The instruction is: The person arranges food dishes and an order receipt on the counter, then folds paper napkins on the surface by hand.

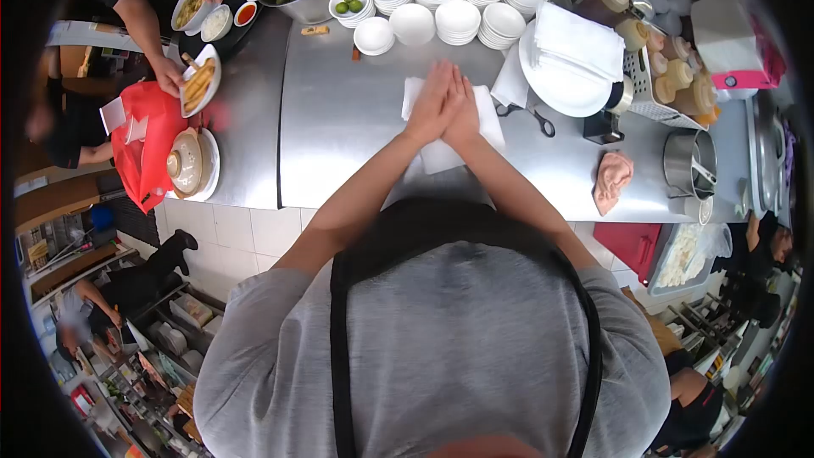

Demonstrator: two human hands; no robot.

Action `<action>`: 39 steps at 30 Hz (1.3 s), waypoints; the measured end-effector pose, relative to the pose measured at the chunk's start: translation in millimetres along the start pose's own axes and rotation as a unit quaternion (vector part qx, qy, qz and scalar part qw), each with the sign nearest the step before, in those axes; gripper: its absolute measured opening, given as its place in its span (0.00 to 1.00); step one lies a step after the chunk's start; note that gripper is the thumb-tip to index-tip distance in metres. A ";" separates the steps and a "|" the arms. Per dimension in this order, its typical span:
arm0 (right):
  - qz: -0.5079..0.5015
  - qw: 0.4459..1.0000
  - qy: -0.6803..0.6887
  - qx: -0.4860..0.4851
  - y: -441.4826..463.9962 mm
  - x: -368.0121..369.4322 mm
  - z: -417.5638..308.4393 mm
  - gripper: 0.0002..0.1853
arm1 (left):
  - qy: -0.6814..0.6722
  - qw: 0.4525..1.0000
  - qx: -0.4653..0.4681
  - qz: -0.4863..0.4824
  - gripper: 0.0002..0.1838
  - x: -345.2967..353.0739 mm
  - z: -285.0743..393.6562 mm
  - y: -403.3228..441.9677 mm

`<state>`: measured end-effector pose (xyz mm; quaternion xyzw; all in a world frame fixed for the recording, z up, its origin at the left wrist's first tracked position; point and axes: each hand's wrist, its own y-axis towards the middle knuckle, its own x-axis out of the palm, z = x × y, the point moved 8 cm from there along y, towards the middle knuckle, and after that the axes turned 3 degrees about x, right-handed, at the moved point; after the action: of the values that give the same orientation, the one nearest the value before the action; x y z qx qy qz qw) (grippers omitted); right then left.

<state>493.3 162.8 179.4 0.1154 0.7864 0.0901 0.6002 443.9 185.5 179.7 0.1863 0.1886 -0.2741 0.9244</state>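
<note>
White sheet (490, 123), cloth or paper I cannot tell, lies on the steel counter (339, 123) beneath my left hand (430, 106) and right hand (461, 108). Both are together, palm to palm, fingers extended towards twelve o'clock; neither visibly grips anything. Judged status: sheet laid out, handling incomplete. At three o'clock, scissors (537, 117) lie untouched. At two, folded white cloths (578, 47) sit stacked on a white plate (564, 102), apparently finished. At twelve, white bowls (458, 19) stand in stacks.

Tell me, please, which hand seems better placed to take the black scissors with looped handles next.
Probably the right hand: the scissors lie on its side, with the left hand farther away.
</note>
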 end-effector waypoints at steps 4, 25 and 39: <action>-0.123 0.988 -0.096 0.000 -1.2 -6.2 6.3 0.32 | 0.267 0.957 0.096 -0.067 0.33 2.9 11.1 3.6; -0.102 0.731 0.539 0.406 -43.2 -21.3 66.5 0.35 | 0.332 0.941 -0.012 -0.070 0.34 -32.2 -12.5 -19.2; -0.044 0.958 0.249 0.137 -19.4 -39.0 34.9 0.37 | 0.041 0.957 -0.269 0.096 0.43 -65.4 -36.5 -42.9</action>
<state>535.5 133.0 200.8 0.1359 0.9199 -0.0197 0.3673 359.2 196.9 167.5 -0.0414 0.2739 -0.1149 0.9540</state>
